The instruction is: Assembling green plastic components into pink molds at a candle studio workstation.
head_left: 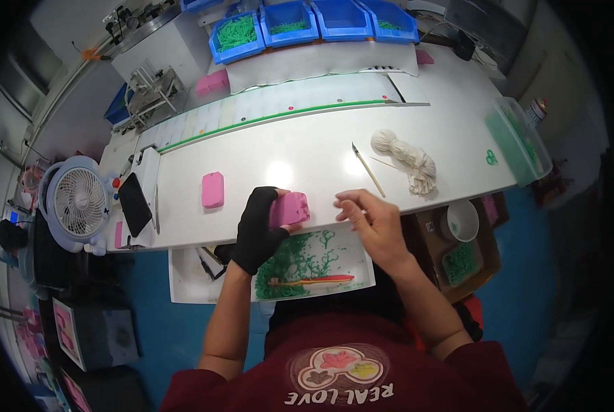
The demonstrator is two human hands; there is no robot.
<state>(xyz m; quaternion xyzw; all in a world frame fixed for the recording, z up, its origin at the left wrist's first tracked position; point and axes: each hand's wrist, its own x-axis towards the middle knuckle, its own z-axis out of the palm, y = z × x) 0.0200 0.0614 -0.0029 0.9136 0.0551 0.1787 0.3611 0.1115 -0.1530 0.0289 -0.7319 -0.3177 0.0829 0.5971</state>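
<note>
In a black fingerless glove, my left hand (255, 230) is closed around a pink rubber mold (291, 209) with a notched right end, held over the table's front edge. My bare right hand (377, 226) hovers to the right of it, apart from the mold. Its fingers are loosely bent and spread, and I see nothing in them. A second pink mold (213, 190) lies flat on the white table to the left. Below my hands, a pulled-out drawer (183, 278) holds green wax bits (307, 257) and a red-and-yellow stick-shaped tool (314, 280).
A pointed tool (368, 169) and a bundle of off-white cloth (406, 159) lie right of centre. Blue bins (290, 24), some with green pieces, line the back. A fan (80, 199) and a dark phone-like slab (136, 204) stand left; a clear green-tinted box (519, 141) is right.
</note>
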